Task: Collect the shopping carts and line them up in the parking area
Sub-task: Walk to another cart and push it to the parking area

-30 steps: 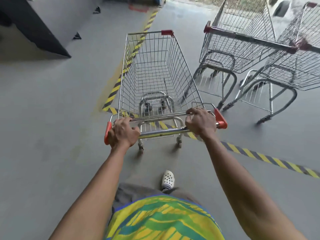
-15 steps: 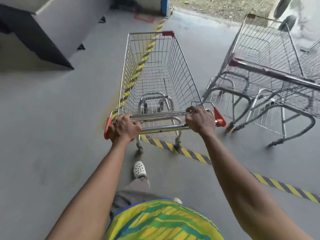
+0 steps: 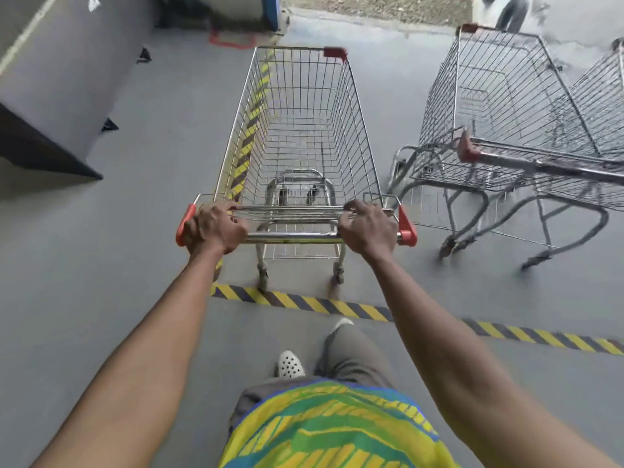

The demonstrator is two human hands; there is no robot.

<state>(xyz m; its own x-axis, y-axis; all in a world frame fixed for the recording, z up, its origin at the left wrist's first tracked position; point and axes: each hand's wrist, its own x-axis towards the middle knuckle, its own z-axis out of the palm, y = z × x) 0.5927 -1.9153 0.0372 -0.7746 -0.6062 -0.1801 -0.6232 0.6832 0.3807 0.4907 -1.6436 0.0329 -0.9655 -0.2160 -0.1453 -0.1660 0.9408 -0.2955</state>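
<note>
Three wire shopping carts stand on the grey floor. The nearest cart [image 3: 300, 143], in the middle of the scene, is a tapering basket of thin bright steel mesh with a polished tubular handle bar [image 3: 293, 236] capped in red plastic at both ends. The left hand [image 3: 216, 228] wraps around the bar by its left cap, fingers curled over the top; the right hand [image 3: 369, 228] clamps the bar near the right cap in the same way. Both forearms reach forward, almost straight.

To the right, just beside it, a second cart [image 3: 499, 106] of the same mesh stands with a third cart [image 3: 597, 109] apparently nested against it at the frame's edge, though blur makes the join hard to read.

A yellow-and-black striped tape line [image 3: 354, 309] crosses the smooth grey floor [image 3: 101, 265] just behind the near cart's rear wheels, and another striped line [image 3: 251, 130] runs away beneath the basket's left side. A grey block with a dark base [image 3: 64, 96] sits far left. Below are a yellow-green patterned shirt [image 3: 331, 427], grey trousers and a white perforated clog [image 3: 290, 365].
</note>
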